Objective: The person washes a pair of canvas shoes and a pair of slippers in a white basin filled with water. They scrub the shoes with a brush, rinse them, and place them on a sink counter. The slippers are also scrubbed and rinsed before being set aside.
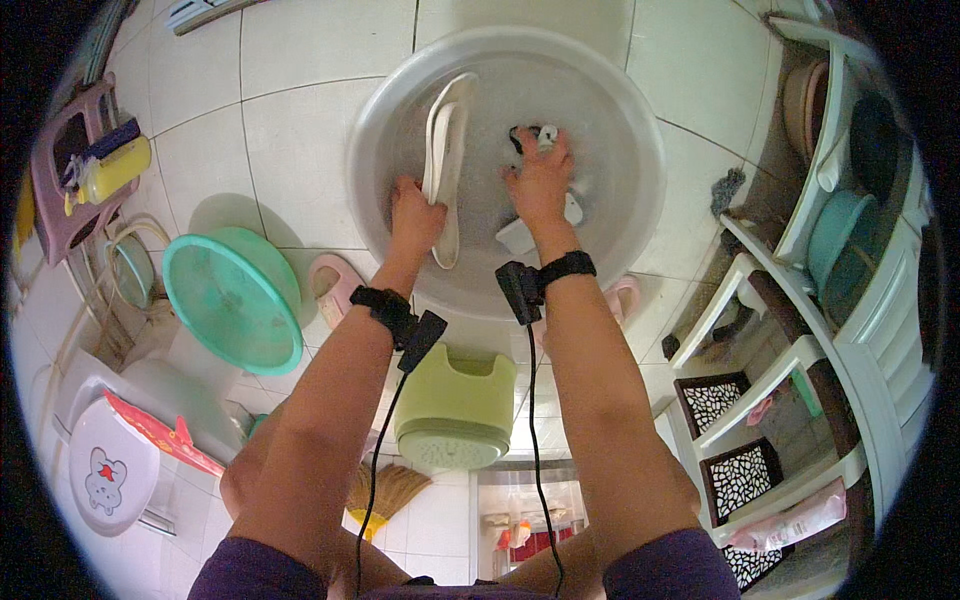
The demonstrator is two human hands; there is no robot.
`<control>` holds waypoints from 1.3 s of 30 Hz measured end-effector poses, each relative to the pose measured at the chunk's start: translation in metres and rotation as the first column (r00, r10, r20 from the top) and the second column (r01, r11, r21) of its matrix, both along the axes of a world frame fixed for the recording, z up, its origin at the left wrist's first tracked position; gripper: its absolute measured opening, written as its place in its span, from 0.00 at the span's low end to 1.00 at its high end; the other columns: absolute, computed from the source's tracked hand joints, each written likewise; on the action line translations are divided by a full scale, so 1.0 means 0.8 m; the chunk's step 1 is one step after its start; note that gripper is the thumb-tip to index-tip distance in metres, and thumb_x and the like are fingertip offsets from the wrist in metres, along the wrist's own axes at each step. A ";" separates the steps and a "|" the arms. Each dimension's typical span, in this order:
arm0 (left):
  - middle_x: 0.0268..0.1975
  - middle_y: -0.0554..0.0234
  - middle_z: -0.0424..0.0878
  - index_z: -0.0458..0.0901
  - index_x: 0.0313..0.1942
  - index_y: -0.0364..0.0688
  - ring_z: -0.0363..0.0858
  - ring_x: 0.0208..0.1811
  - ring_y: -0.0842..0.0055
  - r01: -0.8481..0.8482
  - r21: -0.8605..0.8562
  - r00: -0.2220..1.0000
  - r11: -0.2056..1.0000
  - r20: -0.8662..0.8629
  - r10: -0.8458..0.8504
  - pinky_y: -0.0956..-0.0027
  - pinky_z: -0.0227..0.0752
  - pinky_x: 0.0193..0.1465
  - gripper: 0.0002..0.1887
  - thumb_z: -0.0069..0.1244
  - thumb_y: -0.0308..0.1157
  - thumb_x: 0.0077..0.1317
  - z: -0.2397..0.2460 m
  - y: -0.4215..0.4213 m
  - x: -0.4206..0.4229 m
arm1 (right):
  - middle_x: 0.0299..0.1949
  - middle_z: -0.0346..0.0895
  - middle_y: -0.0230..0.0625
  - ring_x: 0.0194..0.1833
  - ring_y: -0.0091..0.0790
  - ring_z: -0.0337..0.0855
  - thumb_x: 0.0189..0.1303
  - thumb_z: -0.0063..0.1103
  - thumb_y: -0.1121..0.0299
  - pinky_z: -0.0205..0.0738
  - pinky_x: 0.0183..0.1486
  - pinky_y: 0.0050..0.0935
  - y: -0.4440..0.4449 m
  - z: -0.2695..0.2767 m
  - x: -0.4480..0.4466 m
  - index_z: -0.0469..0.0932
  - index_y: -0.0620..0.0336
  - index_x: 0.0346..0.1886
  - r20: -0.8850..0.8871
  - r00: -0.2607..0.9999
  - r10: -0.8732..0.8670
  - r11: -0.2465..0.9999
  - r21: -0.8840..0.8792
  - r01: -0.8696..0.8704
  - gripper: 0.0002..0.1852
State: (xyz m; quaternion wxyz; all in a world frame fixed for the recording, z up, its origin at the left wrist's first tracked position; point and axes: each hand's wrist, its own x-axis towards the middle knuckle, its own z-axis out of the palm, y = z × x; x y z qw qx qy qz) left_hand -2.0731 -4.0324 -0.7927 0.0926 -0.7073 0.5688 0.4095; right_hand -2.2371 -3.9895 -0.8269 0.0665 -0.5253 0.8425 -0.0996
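A wide metal basin (507, 45) stands on the floor before me. My left hand (418, 217) grips a long white sole-shaped piece (447, 142) at its lower part, holding it on edge in the basin's left side. It seems to have two layers, like insoles. My right hand (538, 180) reaches down into the basin with its fingers over a small black-and-white thing (548, 135), mostly hidden. Whether the fingers grip it is unclear. Under my right wrist lies a white flat piece (517, 236), partly covered, with a small hole near one end.
A green plastic basin (232, 300) leans at left. Below the metal basin is a light green stool (454, 409), with pink slippers (334, 283) around. A broom (386, 491) lies behind. White shelving (810, 270) lines the right; a pink stool (71, 165) holds bottles at far left.
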 end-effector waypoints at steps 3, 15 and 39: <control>0.49 0.42 0.70 0.68 0.46 0.32 0.70 0.52 0.54 -0.005 -0.226 0.999 0.974 -0.038 -0.003 0.57 0.64 0.53 0.24 0.54 0.22 0.46 0.009 0.017 -0.009 | 0.37 0.75 0.52 0.40 0.50 0.76 0.49 0.58 0.67 0.70 0.43 0.42 -0.001 -0.012 0.003 0.75 0.61 0.41 0.265 0.963 -0.042 0.978 0.209 -0.015 0.15; 0.36 0.65 0.74 0.74 0.42 0.39 0.72 0.36 0.75 -0.476 0.769 0.228 0.426 -0.359 0.905 0.68 0.67 0.37 0.20 0.46 0.48 0.62 0.081 0.006 -0.084 | 0.20 0.67 0.42 0.25 0.39 0.66 0.56 0.55 0.61 0.62 0.29 0.35 0.034 0.142 0.023 0.70 0.65 0.26 0.863 0.441 -0.245 0.960 0.154 0.233 0.15; 0.43 0.63 0.75 0.70 0.49 0.38 0.74 0.41 0.72 -0.514 0.661 0.330 0.546 -0.435 0.838 0.67 0.68 0.46 0.17 0.37 0.41 0.68 -0.018 0.011 -0.079 | 0.44 0.75 0.43 0.43 0.42 0.76 0.55 0.57 0.69 0.68 0.44 0.36 -0.005 0.005 0.008 0.70 0.64 0.52 0.753 0.609 -0.251 0.955 0.295 0.030 0.20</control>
